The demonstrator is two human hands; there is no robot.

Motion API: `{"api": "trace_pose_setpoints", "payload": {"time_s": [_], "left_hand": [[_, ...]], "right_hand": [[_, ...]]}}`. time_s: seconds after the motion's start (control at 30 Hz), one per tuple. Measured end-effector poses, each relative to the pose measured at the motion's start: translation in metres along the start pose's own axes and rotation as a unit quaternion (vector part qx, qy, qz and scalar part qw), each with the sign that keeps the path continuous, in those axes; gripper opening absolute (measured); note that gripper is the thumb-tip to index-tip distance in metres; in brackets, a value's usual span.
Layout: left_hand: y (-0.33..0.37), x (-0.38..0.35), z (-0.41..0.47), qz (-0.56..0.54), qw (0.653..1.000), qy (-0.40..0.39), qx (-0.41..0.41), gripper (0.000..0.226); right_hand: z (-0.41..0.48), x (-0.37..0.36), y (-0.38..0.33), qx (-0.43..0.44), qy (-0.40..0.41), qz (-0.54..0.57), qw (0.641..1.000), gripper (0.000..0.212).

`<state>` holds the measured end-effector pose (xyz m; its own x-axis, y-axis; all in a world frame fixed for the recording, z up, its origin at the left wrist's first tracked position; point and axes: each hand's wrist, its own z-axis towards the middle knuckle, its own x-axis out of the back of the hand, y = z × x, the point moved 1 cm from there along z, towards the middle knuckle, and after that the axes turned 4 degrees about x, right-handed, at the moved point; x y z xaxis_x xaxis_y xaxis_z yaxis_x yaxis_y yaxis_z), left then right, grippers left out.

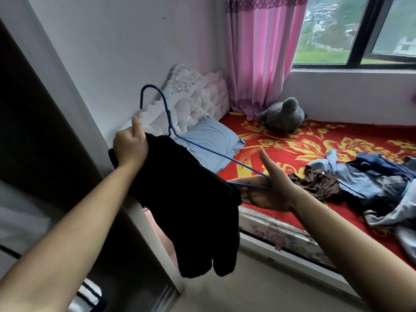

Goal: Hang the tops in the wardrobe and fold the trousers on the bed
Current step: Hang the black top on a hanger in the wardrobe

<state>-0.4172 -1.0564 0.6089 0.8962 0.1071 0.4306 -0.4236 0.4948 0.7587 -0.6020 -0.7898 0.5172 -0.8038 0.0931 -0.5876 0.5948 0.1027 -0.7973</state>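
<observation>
Your left hand (pixel 129 146) is clenched on the black top (pixel 191 210) at one shoulder, bunching it over that end of the blue hanger (pixel 225 157). Your right hand (pixel 267 190) is flat, fingers straight, propping the bare far end. The top hangs limp off the left half, beside the wardrobe (pixel 33 131). It looks light, soft and floppy, likely to slide on thin springy wire. Pinch the loose shoulder seam to pull it over, then carry by the hook. The jeans (pixel 364 176) wait on the bed (pixel 292 140).
</observation>
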Motion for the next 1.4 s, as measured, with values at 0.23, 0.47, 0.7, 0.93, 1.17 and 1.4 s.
{"api": "trace_pose_setpoints", "payload": {"time_s": [0.23,0.47,0.7,0.93,1.17,1.4], "left_hand": [[0.003,-0.015,-0.029,-0.047,0.996,-0.069,-0.017,0.083],[0.021,-0.026,-0.059,0.013,0.975,-0.083,-0.206,0.078],[0.022,-0.052,-0.039,0.071,0.988,-0.127,-0.052,0.06],[0.008,-0.058,-0.008,0.068,0.992,-0.109,0.003,0.042],[-0.009,-0.048,-0.006,0.151,0.968,-0.011,-0.2,0.065],[-0.01,-0.041,-0.009,0.118,0.963,-0.014,-0.242,0.064]], "right_hand": [[0.0,-0.006,-0.009,0.075,0.125,-0.108,0.983,0.088],[-0.003,0.014,-0.007,0.086,0.161,-0.092,0.979,0.094],[-0.008,0.02,-0.004,0.107,0.139,-0.187,0.967,0.097],[-0.018,0.017,-0.001,0.209,0.126,-0.67,0.701,0.04],[-0.017,0.018,0.002,0.225,0.164,-0.854,0.438,0.049],[-0.025,0.023,-0.014,0.232,0.214,-0.865,0.389,0.037]]}}
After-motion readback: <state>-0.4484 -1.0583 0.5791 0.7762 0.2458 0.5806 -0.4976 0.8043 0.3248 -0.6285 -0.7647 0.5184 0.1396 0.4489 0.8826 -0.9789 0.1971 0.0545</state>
